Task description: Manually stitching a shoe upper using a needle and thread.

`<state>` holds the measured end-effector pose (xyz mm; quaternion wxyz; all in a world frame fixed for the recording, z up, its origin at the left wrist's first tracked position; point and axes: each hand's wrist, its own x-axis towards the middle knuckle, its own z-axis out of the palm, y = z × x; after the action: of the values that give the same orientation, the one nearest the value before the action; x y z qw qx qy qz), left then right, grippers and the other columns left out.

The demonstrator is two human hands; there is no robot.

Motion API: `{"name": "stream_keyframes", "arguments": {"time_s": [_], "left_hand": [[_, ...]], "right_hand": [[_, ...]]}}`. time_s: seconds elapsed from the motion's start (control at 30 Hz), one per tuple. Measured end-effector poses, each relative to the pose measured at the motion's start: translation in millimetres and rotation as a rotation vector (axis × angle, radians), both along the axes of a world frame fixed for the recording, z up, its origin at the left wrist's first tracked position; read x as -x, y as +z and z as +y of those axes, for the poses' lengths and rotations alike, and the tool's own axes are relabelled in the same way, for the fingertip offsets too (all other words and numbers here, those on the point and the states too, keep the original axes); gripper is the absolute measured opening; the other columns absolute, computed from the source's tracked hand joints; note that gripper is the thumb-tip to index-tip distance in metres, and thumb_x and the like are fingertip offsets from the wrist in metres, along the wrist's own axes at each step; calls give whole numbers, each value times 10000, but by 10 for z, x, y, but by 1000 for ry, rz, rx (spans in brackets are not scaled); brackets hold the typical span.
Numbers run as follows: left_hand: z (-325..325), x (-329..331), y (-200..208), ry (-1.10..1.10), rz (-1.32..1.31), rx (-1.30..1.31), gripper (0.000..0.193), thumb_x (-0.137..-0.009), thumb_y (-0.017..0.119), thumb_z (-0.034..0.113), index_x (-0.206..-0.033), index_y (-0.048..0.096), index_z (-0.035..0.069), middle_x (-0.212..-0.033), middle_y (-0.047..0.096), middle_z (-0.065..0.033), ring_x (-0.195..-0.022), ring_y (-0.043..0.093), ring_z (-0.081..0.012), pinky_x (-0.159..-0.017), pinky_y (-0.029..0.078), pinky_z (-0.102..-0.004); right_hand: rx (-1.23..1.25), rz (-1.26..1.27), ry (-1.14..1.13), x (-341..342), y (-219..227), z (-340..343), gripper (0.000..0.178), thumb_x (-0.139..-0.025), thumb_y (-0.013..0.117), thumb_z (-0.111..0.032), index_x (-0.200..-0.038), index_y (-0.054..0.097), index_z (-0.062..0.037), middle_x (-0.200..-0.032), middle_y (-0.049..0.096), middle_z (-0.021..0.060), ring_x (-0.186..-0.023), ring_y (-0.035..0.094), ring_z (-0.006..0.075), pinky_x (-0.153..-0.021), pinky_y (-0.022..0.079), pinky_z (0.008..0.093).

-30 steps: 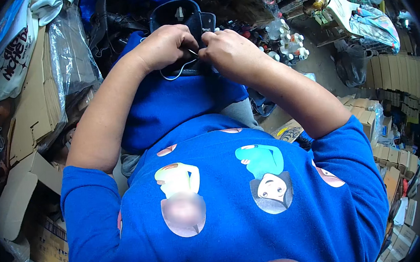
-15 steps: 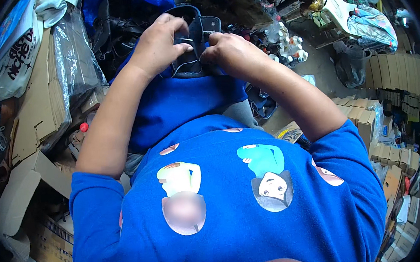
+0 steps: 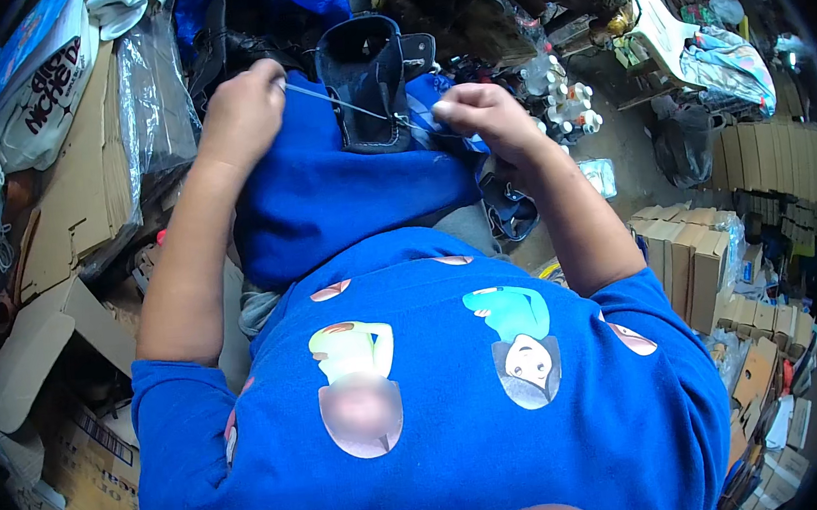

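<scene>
A black leather shoe rests on my lap, with its hollow opening at the far end and pale stitches along its near edge. A pale thread stretches taut across it, from its right edge to my left hand. That hand is closed on the thread, to the left of the shoe. My right hand is held apart from the shoe on its right, thumb and fingers pinched together. What lies in that pinch is too small to tell. A dark strap with a hole sticks out at the shoe's far right.
Flattened cardboard and a clear plastic sheet stand at the left. Small bottles cluster beyond my right hand. A white chair bears a patterned cloth. Stacked cardboard pieces lie at the right. Dark sandals lie beside my lap.
Both hands have moved apart from the shoe, the left one to the left and the right one to the right. The thread is now drawn out taut across the leather.
</scene>
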<state>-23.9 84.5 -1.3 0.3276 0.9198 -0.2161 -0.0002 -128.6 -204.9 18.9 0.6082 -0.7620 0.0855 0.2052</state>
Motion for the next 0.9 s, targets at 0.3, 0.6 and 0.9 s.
{"name": "stream_keyframes", "arguments": {"time_s": [0.3,0.6,0.9], "left_hand": [[-558,302,91,-118,916,1483,411,-995,420,393,-930,607,32,-847,626,-130,-813,639,-271,-783,496,-362],[-426,190,-89,-37,1057,1398,405,-1016,374,335,-668,399,130,-558,331,12,-491,313,-112,-608,380,-301],[-64,0,-27,116,1054,1367,412,-1007,392,318,-633,340,153,-529,265,36,-456,230,-99,-569,316,-279]], "right_hand": [[-1159,22,92,-48,-94,-279,211,-929,580,-298,-994,562,-98,-832,561,-13,-775,543,96,-834,436,324],[972,-390,293,55,19,179,309,-880,590,-382,-760,616,-99,-666,624,123,-690,626,296,-724,441,384],[1008,-763,342,122,-352,-56,309,-884,582,-330,-679,539,-103,-618,588,84,-602,580,280,-659,396,385]]}}
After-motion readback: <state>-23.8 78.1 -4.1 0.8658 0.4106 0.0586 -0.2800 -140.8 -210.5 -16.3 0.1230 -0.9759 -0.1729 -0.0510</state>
